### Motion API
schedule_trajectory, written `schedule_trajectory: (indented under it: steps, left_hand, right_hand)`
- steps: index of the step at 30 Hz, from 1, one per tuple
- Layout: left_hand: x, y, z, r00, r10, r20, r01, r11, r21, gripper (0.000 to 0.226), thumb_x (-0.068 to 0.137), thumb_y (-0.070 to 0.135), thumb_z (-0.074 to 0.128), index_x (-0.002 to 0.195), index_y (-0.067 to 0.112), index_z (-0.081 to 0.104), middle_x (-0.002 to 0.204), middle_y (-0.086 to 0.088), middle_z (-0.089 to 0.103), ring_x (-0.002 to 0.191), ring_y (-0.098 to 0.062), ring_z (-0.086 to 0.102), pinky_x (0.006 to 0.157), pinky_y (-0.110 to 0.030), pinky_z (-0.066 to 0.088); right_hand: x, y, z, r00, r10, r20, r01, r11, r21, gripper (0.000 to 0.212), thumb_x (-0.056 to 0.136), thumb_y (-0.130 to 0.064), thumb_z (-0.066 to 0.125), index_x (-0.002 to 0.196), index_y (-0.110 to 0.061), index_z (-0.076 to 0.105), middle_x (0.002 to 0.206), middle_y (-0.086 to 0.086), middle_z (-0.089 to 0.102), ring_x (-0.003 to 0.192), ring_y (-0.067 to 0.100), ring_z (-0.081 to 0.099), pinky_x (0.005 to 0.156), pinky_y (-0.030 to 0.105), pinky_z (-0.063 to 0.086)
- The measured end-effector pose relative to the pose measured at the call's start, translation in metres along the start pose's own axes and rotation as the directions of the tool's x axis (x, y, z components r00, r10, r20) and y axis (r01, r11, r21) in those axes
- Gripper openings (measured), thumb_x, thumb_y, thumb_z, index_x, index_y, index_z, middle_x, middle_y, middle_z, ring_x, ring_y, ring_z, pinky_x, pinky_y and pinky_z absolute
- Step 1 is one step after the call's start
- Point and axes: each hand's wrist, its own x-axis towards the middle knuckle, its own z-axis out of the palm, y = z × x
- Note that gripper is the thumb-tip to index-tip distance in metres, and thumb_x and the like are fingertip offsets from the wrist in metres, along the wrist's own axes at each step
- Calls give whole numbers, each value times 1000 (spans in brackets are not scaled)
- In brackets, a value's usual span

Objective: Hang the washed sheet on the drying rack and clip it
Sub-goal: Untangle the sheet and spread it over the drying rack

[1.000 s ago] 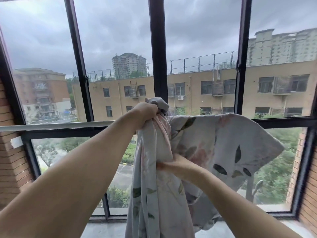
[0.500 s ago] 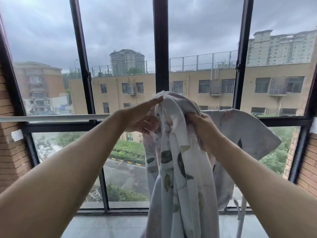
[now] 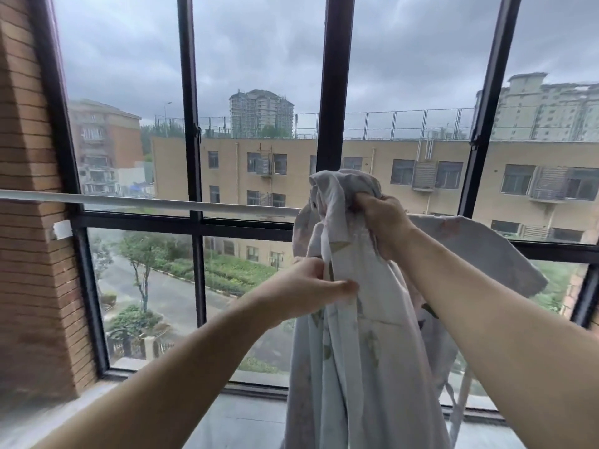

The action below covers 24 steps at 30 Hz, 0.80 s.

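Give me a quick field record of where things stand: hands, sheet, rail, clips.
left hand: pinches a fold of the sheet, lower down
right hand: grips bunched sheet at the top
sheet: bunched, hanging down; part draped over the rail to the right
rail: white bar across the window, bare to the left
clips: none visible
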Motion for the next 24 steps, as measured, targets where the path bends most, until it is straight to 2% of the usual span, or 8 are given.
schedule_trajectory:
  steps: [4,9,14,17,19,21,23,24]
  left_hand:
    - [-2,2,-8,994,-78,-72,77,997,-16,49,75,53,76,116,25,69,107,8,74,100,-11,69,94,-32,54]
    - [-3,-5,-9,972,-10,-235,-62,952,-298,15,94,7,57,83,11,66,80,-5,68,70,-21,63,63,-27,54]
    - [5,1,-31,936,-26,-350,-183,815,-549,16,90,2,52,77,6,59,60,-8,55,45,-18,53,44,-23,49]
    - [13,14,-44,931,40,-363,-263,763,-591,15,91,4,49,81,10,59,67,-11,52,57,-23,51,56,-32,47]
    - [19,26,-49,924,65,-377,-300,735,-608,17,91,5,46,82,12,59,71,-12,49,66,-26,45,64,-40,40]
    - [27,38,-53,928,16,-372,-272,711,-648,23,88,5,46,71,15,59,62,-8,51,61,-24,47,63,-42,40]
    - [32,50,-53,946,-40,-321,-211,675,-707,23,86,6,47,71,18,60,67,-7,58,65,-25,57,63,-45,52]
    - [34,58,-52,950,-71,-305,-186,655,-732,22,88,5,48,74,18,60,75,-9,61,70,-25,61,67,-44,57]
  right_hand:
    - [16,-9,20,1000,3,-24,-3,1000,28,21,71,-20,67,86,-6,72,89,14,73,87,32,70,87,43,57]
    - [28,-15,37,999,32,-23,-33,999,-28,13,75,-20,66,81,-10,70,97,13,73,85,26,69,85,35,57]
    - [16,-22,28,993,80,90,-74,995,-63,48,82,-44,63,115,-9,65,112,17,69,97,29,69,88,41,56]
    - [-16,-8,13,988,-11,-153,-23,977,-214,70,80,-55,62,131,-16,35,120,12,54,102,29,58,89,44,51]
    - [-49,8,5,936,-168,-310,62,944,-325,69,77,-58,59,128,-19,32,122,7,44,103,25,50,82,37,42]
    - [-84,30,5,770,-477,-423,203,813,-546,60,80,-50,60,120,-9,42,113,6,39,97,22,43,78,33,35]
    - [-119,47,7,566,-738,-367,262,583,-769,47,84,-45,57,99,-1,50,96,4,41,86,22,43,72,37,37]
    - [-135,51,9,588,-755,-289,339,555,-760,42,85,-46,54,89,-4,51,86,3,43,78,21,46,66,41,41]
